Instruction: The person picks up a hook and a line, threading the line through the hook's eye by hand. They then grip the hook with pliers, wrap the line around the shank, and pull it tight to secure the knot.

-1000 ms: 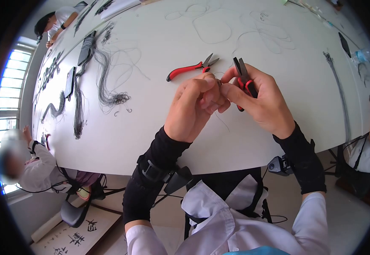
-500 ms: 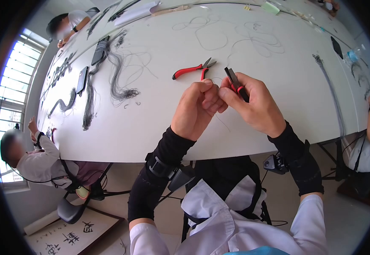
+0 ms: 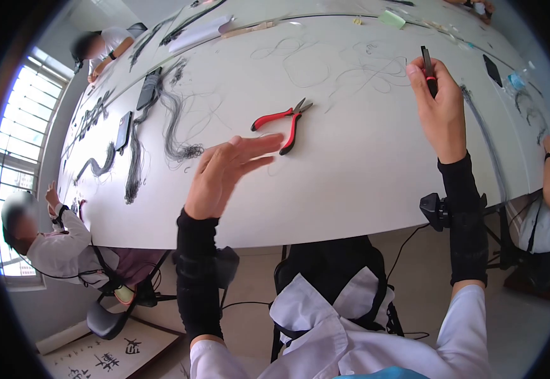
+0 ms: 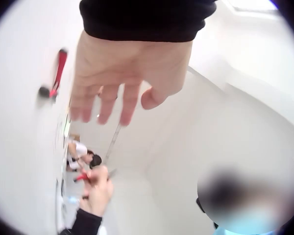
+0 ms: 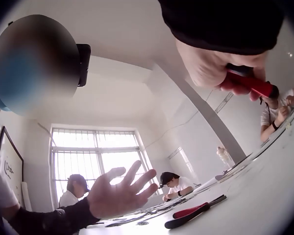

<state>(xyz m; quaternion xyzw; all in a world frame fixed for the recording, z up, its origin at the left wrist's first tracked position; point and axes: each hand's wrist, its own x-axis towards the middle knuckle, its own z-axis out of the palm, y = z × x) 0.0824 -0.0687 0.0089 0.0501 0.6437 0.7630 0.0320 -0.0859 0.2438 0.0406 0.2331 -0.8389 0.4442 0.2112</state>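
My right hand (image 3: 442, 117) is raised over the right part of the table, gripping pliers (image 3: 431, 79) with red and black handles, their dark jaws pointing away from me. In the right wrist view a red handle (image 5: 252, 84) sticks out from the curled fingers. I cannot tell whether thumb and fingertip also pinch a thin line. Well to the left, my left hand (image 3: 221, 174) holds nothing; the left wrist view shows its fingers (image 4: 108, 105) spread and straight. Just beyond its fingertips, a second pair of red-and-black pliers (image 3: 296, 114) lies on the table with handles apart.
Loose loops of thin line (image 3: 306, 63) lie farther back on the white table (image 3: 344, 189). Bundles of dark line (image 3: 174, 126) and two phones (image 3: 123, 131) are to the left. Another long bundle (image 3: 486, 139) lies at the right. Other people sit around the table.
My hands, together a second ago, have parted. The right has moved right and away with its pliers; the left has moved left and its fingers have straightened. The pliers on the table show fully.
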